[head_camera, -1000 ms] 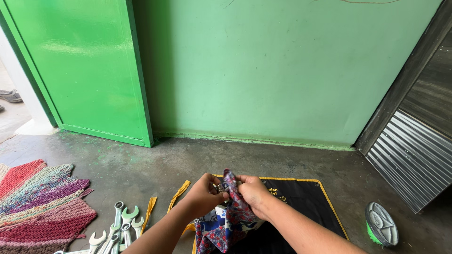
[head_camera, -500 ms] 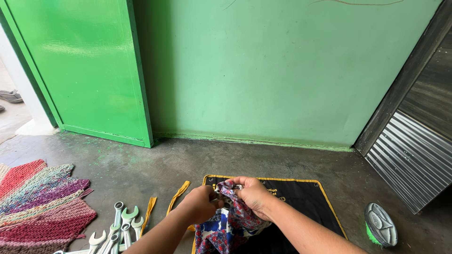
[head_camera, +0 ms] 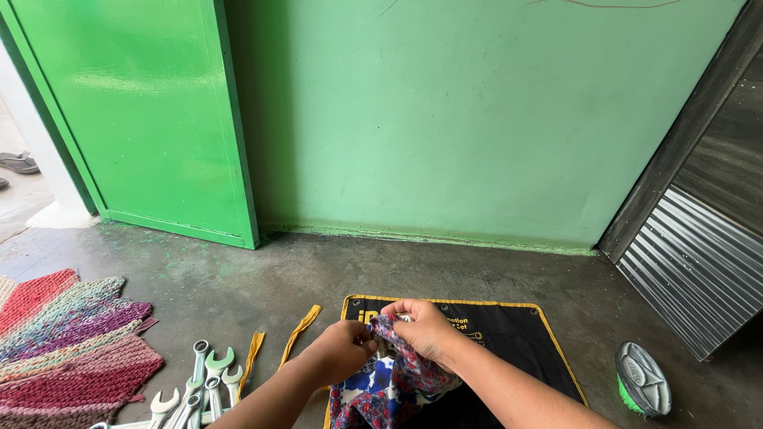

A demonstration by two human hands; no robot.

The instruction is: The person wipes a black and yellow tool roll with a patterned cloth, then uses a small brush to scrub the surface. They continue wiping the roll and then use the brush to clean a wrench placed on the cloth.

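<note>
My left hand (head_camera: 343, 349) and my right hand (head_camera: 425, 330) are together over a black tool pouch with yellow trim (head_camera: 509, 334) on the concrete floor. Both grip a flowered red, blue and white cloth (head_camera: 389, 381), which hangs down between my forearms. A small metal piece (head_camera: 380, 343), mostly hidden, shows between the two hands inside the cloth. Several pale green and silver wrenches (head_camera: 199, 385) lie on the floor to the left of my left arm.
A knitted multicolour mat (head_camera: 63, 342) lies at the far left. Yellow straps (head_camera: 298, 330) trail from the pouch. A grey and green scrub brush (head_camera: 642, 380) rests at the right near a corrugated metal sheet (head_camera: 699, 270). A green door (head_camera: 143, 111) and wall stand behind.
Both hands have dropped lower and closer to the pouch, bunching the cloth tighter around the metal piece. More of the pouch's top edge shows now.
</note>
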